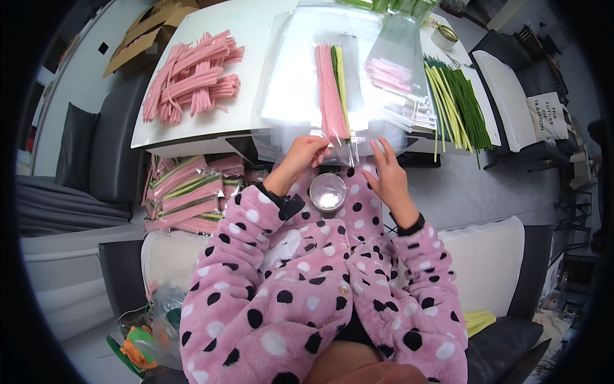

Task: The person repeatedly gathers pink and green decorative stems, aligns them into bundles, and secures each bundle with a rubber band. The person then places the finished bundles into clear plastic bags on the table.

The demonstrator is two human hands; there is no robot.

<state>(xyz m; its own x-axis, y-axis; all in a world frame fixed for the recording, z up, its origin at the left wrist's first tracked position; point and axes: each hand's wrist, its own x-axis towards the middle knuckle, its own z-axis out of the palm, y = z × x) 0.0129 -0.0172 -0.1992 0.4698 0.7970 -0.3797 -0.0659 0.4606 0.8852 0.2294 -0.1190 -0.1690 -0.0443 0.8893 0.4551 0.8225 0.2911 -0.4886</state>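
Note:
A clear plastic bag [354, 81] lies lengthwise before me at the table's front. Inside it is a bundle of pink chenille stems [330, 96], with dark green stems [335, 67] and yellow-green stems [341, 81] along its right side. My left hand [307, 151] pinches the bag's near end at its left corner. To the right of that end, my right hand [389, 175] is raised with fingers apart, holding nothing. A clear round container [328, 192] sits between my thighs, just below the bag.
Bundled pink stems [192, 79] are piled on the white table [259, 29] at left. Empty-looking clear bags [395, 62] lie right of centre, beside loose green stems [463, 110] overhanging the edge. A tin [445, 37] and scissors [455, 61] lie behind. Filled bags [187, 197] are heaped low at left.

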